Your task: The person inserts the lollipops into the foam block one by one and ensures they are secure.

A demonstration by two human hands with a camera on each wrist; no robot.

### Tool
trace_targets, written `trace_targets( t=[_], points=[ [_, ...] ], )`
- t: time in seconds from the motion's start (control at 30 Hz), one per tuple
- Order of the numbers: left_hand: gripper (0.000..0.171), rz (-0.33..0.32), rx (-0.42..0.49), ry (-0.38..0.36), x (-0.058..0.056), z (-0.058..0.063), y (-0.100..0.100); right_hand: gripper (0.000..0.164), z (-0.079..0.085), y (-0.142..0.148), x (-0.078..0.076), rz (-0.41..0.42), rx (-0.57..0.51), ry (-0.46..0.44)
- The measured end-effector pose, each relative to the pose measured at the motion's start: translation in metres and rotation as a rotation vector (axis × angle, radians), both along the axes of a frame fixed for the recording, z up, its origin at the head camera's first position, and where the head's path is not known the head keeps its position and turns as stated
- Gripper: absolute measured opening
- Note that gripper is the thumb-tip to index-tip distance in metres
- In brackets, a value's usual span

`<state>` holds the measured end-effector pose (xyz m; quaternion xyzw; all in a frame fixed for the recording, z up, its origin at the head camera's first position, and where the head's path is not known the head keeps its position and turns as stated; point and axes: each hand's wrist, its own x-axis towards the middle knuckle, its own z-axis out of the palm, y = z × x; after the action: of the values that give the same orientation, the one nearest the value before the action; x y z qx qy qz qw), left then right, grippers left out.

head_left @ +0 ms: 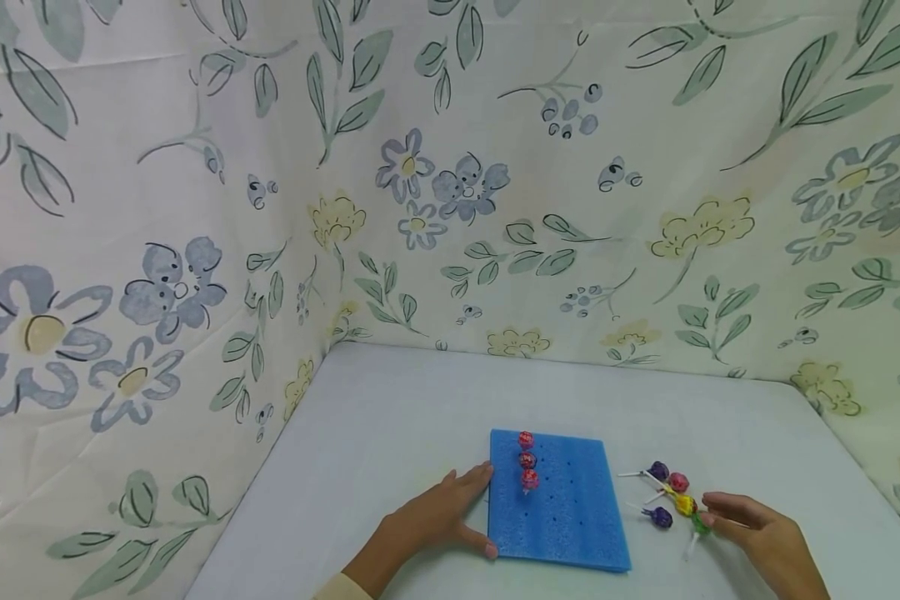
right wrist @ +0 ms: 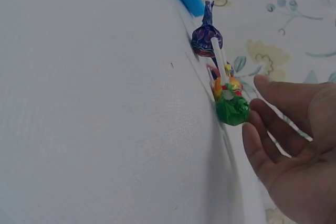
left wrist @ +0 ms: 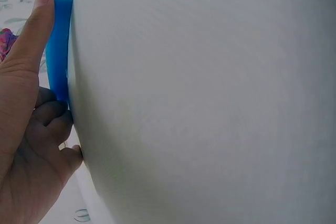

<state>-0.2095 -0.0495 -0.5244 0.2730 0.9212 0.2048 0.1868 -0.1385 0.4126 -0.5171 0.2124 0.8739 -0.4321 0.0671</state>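
A blue foam board [head_left: 570, 517] lies on the white table, dotted with small holes. Three red-wrapped lollipops [head_left: 529, 479] stand in a column near its left side. My left hand [head_left: 438, 517] rests against the board's left edge, thumb at the near corner and fingers farther up; in the left wrist view the board's blue side [left wrist: 59, 40] touches the fingers. My right hand [head_left: 761, 537] is at a green lollipop [right wrist: 232, 109], fingertips beside or touching it, thumb and fingers apart. Around it lie a yellow lollipop [head_left: 686, 505], a pink one [head_left: 678, 482] and two purple ones [head_left: 661, 517].
The white table [head_left: 390, 425] extends around the board. Floral cloth [head_left: 450, 283] hangs behind the table and along its sides. White sticks of the loose lollipops point mostly left, toward the board; the green one's stick points toward the near edge.
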Motion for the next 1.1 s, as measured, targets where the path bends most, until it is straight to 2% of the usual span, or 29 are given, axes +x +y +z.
trace_targets(
  t=[0.33, 0.73, 0.87, 1.1],
  points=[
    [0.119, -0.006, 0.006, 0.001, 0.0, 0.0, -0.001, 0.075, -0.009, 0.005, 0.003, 0.036, 0.017, -0.008],
    [0.119, -0.015, 0.027, -0.007, -0.002, -0.002, -0.001, 0.064, -0.016, 0.003, 0.003, 0.063, 0.06, -0.002],
    [0.119, -0.006, 0.026, -0.019, -0.001, -0.002, 0.0, 0.065, -0.018, 0.004, 0.003, 0.054, 0.052, -0.017],
    [0.118, -0.005, 0.006, 0.003, 0.001, 0.001, -0.001, 0.07, -0.017, 0.004, 0.002, 0.051, 0.047, -0.031]
  ],
)
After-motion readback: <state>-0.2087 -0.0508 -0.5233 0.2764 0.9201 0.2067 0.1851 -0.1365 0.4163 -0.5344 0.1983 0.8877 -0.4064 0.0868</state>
